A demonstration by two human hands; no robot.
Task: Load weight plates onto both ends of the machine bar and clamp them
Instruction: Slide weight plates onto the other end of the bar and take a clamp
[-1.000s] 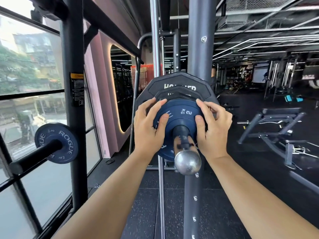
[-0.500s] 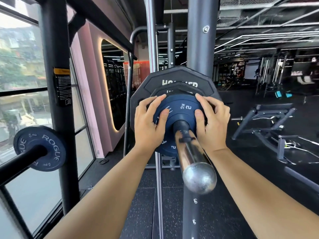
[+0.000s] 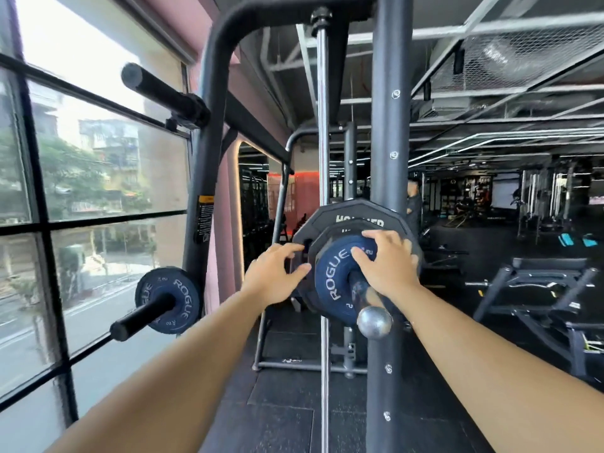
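Right hand [image 3: 384, 268] spread flat on the blue plate [image 3: 336, 279]; left hand [image 3: 276, 277] spread, just left of it; bar [image 3: 369, 305] axis runs near-to-far, no clamp visible

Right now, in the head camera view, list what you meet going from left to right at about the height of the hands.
Window → stored blue plate → black rack post → left hand → blue plate on the bar → right hand → bench.
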